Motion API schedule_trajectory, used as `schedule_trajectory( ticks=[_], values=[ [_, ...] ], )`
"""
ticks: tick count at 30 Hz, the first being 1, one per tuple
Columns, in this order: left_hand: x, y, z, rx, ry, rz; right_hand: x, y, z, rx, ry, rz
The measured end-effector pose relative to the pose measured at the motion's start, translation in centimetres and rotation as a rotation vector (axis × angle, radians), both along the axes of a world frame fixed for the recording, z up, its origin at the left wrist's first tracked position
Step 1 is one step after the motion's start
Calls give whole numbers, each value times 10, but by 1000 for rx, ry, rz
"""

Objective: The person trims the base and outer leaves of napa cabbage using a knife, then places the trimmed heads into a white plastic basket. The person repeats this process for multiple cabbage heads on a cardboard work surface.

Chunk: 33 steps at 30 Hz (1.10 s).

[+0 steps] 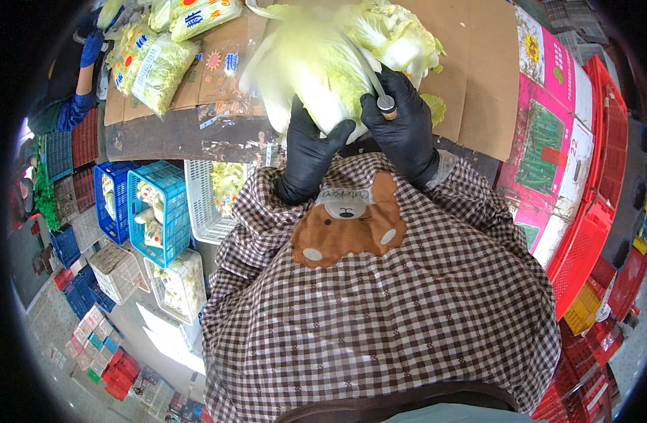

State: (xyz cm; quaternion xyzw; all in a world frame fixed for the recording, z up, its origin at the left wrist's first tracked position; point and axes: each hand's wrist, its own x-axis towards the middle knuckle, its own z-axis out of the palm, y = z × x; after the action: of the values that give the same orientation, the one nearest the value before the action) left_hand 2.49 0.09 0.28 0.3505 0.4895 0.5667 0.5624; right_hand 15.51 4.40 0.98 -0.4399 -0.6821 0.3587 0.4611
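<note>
A napa cabbage lies on the cardboard-covered table before me, blurred in part at its far side. My left hand, in a black glove, grips its near end, thumb on top. My right hand, gloved in black too, is closed around the handle of a knife and rests against the cabbage's right side. The curved blade points away from me along the leaves. Behind and to the right sit more cabbage leaves.
Bagged cabbages lie at the table's far left, near a co-worker's blue-gloved hand. Blue and white crates holding cabbage stand at lower left. Pink cartons and red crates stand at right.
</note>
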Motion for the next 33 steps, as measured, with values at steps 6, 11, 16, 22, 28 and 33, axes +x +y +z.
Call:
schedule_trajectory(
  ticks=[6, 11, 16, 22, 28, 33],
  values=[
    [5, 2, -4, 2, -71, 19, -3, 1, -7, 68, -58, -70],
    [-6, 0, -11, -84, -420, 2, 3, 13, -21, -297, 106, -175],
    [-13, -8, -17, -211, -603, -197, 22, 55, -18, 52, 33, -185],
    [-14, 6, -37, -24, -1187, -317, 26, 59, -2, -448, 125, 419],
    [-8, 3, -32, -53, -219, -167, 4, 53, -7, -378, 336, 396],
    [-5, 17, -23, 27, -1200, -299, -1, 51, 2, -442, 403, 263]
  ],
)
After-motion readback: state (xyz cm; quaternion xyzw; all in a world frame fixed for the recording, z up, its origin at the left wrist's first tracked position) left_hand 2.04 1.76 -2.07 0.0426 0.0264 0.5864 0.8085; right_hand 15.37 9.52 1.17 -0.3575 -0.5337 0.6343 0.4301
